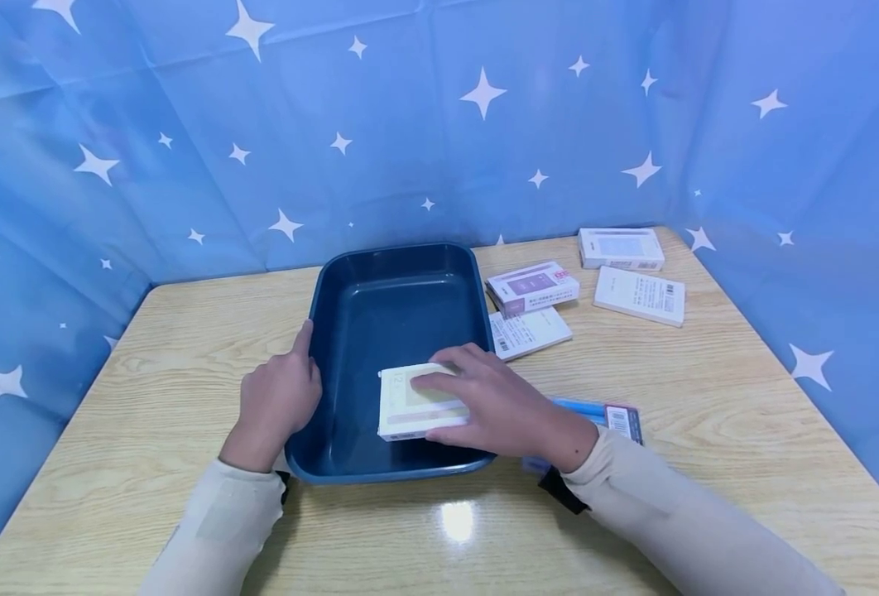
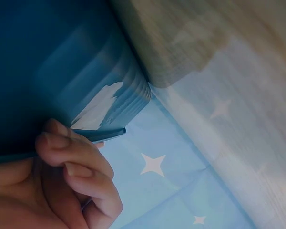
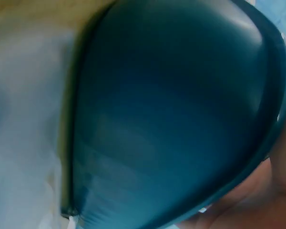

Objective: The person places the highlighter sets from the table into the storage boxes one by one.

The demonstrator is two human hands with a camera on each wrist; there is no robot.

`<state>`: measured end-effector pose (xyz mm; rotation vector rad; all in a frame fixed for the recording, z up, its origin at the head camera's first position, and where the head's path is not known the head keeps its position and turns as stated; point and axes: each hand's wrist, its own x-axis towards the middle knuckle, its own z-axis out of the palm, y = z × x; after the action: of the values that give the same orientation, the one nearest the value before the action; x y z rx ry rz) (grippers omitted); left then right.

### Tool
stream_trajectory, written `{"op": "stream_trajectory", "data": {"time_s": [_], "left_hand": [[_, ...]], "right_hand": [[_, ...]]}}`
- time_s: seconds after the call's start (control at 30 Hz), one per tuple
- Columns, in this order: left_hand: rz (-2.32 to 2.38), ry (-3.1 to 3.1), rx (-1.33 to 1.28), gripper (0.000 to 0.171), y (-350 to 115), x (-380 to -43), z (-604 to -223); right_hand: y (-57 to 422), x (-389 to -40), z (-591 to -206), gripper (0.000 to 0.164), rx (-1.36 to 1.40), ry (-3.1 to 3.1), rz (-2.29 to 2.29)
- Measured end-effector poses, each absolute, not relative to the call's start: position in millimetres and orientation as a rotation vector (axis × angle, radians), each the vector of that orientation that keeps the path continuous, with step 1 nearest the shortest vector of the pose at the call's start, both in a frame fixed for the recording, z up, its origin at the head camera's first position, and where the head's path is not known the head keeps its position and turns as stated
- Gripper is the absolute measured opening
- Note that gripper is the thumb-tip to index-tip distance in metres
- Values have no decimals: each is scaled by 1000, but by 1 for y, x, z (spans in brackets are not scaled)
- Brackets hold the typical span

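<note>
A dark blue plastic tray (image 1: 391, 310) stands on the wooden table. My right hand (image 1: 487, 401) grips a small white box (image 1: 413, 401) with a pale yellow panel, holding it over the near right part of the tray. My left hand (image 1: 279, 401) holds the tray's left rim, its index finger stretched along the edge. In the left wrist view, curled fingers (image 2: 81, 164) lie against the tray's outer wall, near a torn white label (image 2: 97, 109). The right wrist view shows the tray (image 3: 171, 105) and part of the right hand (image 3: 243, 198); the held box cannot be made out there.
Right of the tray, a box with a purple panel (image 1: 532, 285) overlaps a white box (image 1: 532, 331). Two white boxes, one farther back (image 1: 622, 247) and one nearer (image 1: 641, 296), lie beyond. A package with blue sticks (image 1: 618, 420) is partly hidden under the right forearm.
</note>
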<state>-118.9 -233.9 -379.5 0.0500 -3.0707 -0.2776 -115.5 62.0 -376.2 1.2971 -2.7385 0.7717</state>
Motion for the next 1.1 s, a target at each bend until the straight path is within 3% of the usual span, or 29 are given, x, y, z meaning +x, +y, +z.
{"op": "stream_trajectory", "data": {"time_s": [1.1], "left_hand": [[-287,-3063,36,56,-235,-120,-380]], "right_hand": [[58,-114,-381,46,1366,-2821,588]]}}
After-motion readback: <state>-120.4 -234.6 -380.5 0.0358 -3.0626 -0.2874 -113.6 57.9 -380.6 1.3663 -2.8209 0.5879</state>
